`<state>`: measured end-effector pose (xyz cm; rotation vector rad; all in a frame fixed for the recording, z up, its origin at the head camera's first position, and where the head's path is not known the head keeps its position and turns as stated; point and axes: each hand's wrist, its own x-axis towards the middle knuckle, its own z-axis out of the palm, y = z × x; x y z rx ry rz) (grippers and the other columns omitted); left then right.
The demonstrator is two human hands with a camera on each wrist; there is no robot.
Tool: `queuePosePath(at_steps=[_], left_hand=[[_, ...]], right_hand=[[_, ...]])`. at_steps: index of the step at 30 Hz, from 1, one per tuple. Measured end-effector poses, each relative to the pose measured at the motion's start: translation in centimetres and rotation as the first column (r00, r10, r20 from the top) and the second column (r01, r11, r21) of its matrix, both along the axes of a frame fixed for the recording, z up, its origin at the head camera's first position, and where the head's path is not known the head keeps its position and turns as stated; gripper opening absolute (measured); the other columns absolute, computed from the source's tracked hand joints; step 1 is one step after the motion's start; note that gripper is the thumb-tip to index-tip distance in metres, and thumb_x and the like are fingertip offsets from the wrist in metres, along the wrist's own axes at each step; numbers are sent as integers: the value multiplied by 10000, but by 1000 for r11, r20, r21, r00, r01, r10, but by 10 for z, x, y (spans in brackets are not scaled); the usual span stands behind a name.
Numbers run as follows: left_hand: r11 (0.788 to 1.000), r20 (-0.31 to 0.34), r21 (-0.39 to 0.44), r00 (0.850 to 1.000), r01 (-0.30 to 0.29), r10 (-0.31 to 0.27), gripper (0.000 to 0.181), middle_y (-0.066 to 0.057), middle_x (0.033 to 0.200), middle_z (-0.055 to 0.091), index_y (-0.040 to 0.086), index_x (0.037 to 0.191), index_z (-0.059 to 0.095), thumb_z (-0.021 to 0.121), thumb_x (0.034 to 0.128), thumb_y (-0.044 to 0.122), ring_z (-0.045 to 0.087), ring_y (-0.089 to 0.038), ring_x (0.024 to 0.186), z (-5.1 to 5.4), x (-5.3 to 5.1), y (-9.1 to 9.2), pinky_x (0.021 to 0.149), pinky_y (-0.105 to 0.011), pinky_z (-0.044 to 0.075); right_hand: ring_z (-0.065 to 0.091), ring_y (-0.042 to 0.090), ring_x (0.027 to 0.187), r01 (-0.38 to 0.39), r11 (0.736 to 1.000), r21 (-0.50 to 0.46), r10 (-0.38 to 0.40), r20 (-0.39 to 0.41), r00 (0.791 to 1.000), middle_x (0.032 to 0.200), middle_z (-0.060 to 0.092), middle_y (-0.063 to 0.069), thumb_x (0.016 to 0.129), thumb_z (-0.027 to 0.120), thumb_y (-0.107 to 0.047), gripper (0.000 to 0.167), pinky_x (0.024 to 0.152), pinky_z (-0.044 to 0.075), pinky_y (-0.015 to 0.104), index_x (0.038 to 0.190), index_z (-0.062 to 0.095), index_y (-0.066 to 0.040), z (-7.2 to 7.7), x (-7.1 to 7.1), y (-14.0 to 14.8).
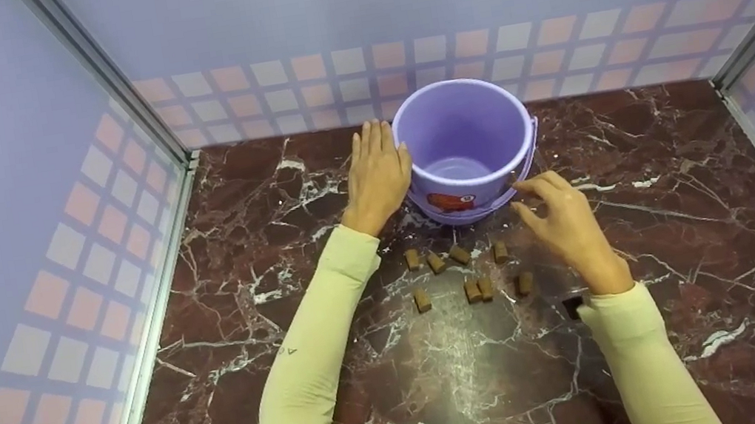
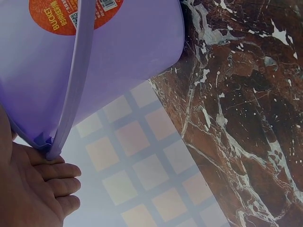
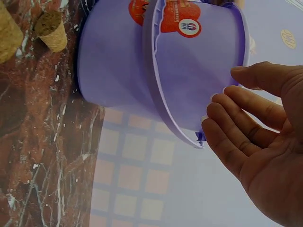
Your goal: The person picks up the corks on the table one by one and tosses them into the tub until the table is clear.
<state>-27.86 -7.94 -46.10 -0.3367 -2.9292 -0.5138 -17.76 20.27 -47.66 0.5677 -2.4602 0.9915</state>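
Note:
A purple plastic bucket (image 1: pixel 457 121) stands upright against the back wall, with nothing visible inside. Its handle (image 3: pixel 154 61) hangs down across the front, below a red label (image 2: pixel 61 14). My left hand (image 1: pixel 378 174) lies along the bucket's left side with its fingers straight, by the handle's hinge. Off the front right of the bucket is my right hand (image 1: pixel 562 218), its fingers loosely bent and nothing between them; whether a fingertip touches the bucket I cannot tell. Several brown cork stoppers (image 1: pixel 459 254) lie on the tabletop in two loose rows before the bucket.
The surface is dark red marbled stone (image 1: pixel 265 408). Lilac walls with pink and white squares (image 1: pixel 270 93) enclose it at the back and both sides. A small black object (image 1: pixel 573 307) shows beside the right sleeve.

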Motion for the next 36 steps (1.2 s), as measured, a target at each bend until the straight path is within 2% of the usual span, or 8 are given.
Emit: queuePosePath(at_steps=[6,12,23,36], left_hand=[[1000,8,1,1000,1,-1,615,-243,1702,262,-80,1628,294,253,1153,308,157,-350,1611,1,1,0,1297,-396,-50],[1000,-1,-5,1000,0,0,611,-248,1698,277,-77,1628,294,247,1154,306,163,-352,1610,1,1,0,1297,-402,-42],[1000,-3,-4,1000,1,-1,613,-241,1702,265,-80,1625,304,253,1155,310,160,-348,1611,1,1,1,1296,-399,-50],[1000,0,9,1000,0,0,615,-246,1698,285,-82,1620,319,255,1152,311,158,-345,1612,0,1,1,1296,-393,-52]], right_hand=[[699,395,964,4,1000,8,-4,19,1000,1047,704,214,871,824,53,265,915,581,517,1119,740,98,-8,3,1],[689,389,922,0,1000,9,0,20,1000,1014,701,201,855,818,78,255,870,578,540,1098,743,94,-15,7,1],[692,368,886,-5,1000,3,5,21,1000,990,695,215,828,822,117,271,807,593,504,1088,746,101,-29,16,3],[708,356,924,-6,1000,1,6,66,998,1010,697,185,832,827,100,269,847,613,497,1089,747,87,-40,27,2]])
